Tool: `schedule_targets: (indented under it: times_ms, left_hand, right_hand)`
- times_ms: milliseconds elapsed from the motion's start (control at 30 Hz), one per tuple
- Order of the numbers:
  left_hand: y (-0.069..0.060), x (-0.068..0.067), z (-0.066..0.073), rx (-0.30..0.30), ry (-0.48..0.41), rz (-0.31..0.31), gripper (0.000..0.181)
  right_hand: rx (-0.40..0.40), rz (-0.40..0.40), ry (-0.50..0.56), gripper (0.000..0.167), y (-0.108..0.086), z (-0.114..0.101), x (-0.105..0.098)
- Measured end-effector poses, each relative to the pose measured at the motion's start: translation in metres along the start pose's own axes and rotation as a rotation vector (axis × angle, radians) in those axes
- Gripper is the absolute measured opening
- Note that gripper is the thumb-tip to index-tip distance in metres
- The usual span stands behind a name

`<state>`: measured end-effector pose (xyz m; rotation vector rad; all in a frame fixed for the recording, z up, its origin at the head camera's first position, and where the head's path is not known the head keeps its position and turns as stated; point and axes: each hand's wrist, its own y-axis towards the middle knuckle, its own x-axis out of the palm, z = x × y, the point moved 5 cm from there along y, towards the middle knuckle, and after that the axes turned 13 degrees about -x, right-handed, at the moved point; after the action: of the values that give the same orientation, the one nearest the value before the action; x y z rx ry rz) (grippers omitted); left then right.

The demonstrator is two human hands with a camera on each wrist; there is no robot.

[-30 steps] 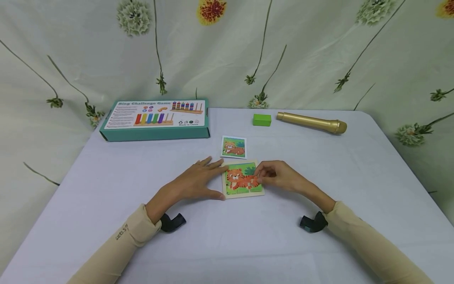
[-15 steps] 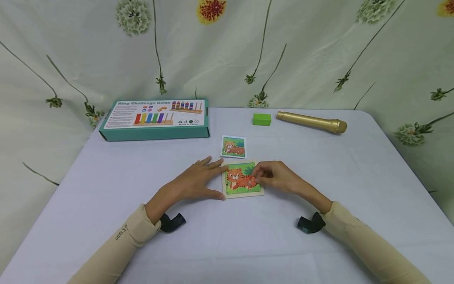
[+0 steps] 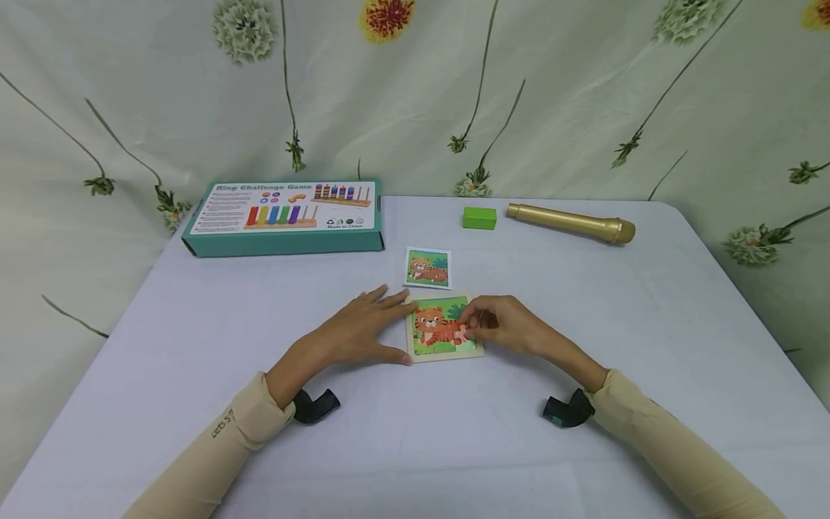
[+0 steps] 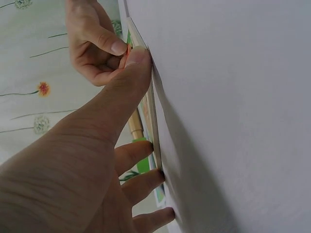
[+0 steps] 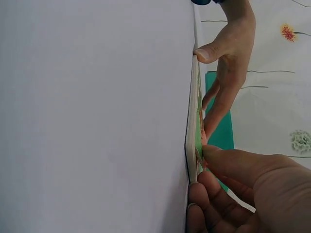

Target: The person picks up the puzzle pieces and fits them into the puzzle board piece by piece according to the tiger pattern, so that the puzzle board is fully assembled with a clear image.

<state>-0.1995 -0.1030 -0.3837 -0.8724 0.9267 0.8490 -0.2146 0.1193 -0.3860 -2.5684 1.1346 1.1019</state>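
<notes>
A tiger jigsaw puzzle in a pale wooden frame lies flat in the middle of the table, in the head view. My left hand is spread along its left side, with the thumb at the near corner and straight fingers touching the frame and table. From the right, my right hand pinches a puzzle piece between thumb and fingertips, over the puzzle's lower right part. Fingers partly hide that piece. In the right wrist view, the puzzle piece sits slightly tilted at the frame's edge.
A card with a matching tiger picture lies just beyond the puzzle. Farther back are a green block, a gold microphone and a teal game box. A floral cloth hangs behind the table.
My right hand has shifted slightly left over the puzzle, and the pinched piece has tilted, now catching more light. My left hand has stayed in place.
</notes>
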Motion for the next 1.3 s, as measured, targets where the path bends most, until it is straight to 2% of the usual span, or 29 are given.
schedule_targets:
  times_ms: [633,1300]
  left_hand:
    - [-0.0013,-0.0008,0.0026,-0.008,0.003,-0.010,0.092]
    - [0.0007,0.0015,0.0017,-0.008,0.002,-0.018,0.091]
  right_hand:
    - [0.005,-0.024,-0.035,0.014,-0.0004,-0.0018,0.0034]
    - [-0.002,-0.003,-0.014,0.014,-0.0037,-0.0047,0.0027]
